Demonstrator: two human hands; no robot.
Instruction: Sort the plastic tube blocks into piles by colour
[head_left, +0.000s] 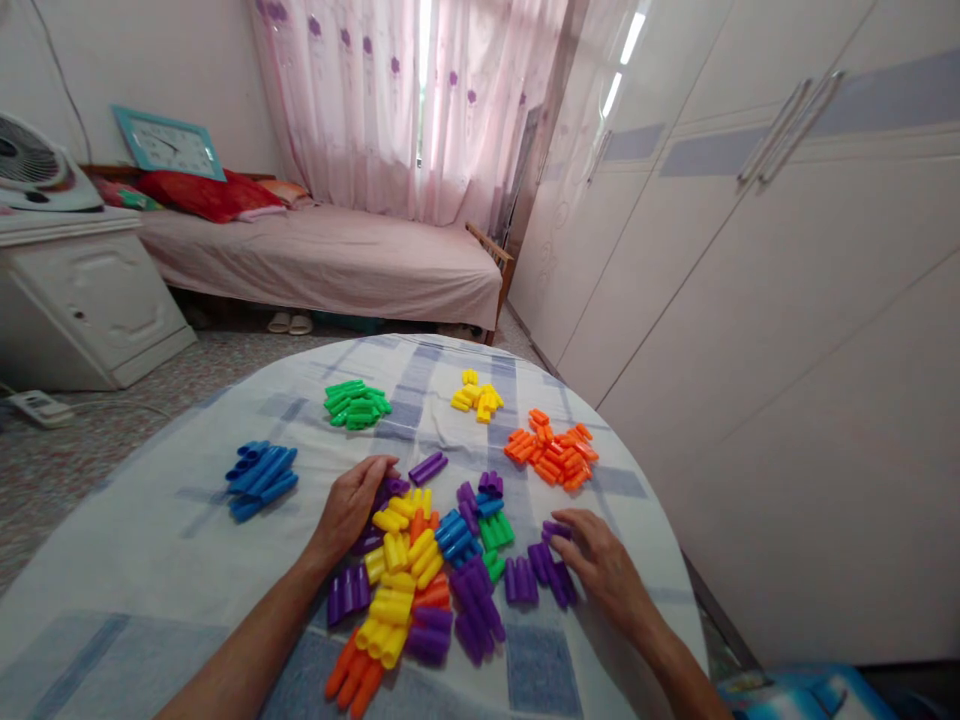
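Observation:
A mixed heap of plastic tube blocks lies in front of me, with yellow tube blocks (391, 605), blue tube blocks (457, 538), green tube blocks (496, 531) and orange tube blocks (354, 676). My left hand (355, 508) is at the heap's left edge, fingers curled over a purple tube block (395, 487); its fingertips are partly hidden. At the right side, my right hand (600, 562) has thumb and fingers closed on another purple tube block (556, 531). More purple tube blocks (478, 605) lie between the hands, and one purple piece (428, 468) sits just beyond the heap.
Sorted by colour, a blue pile (261, 480), a green pile (357, 405), a yellow pile (478, 397) and an orange pile (551, 450) ring the heap on a round table with a checked cloth (150, 560). A bed (337, 250) and wardrobe (787, 400) stand beyond.

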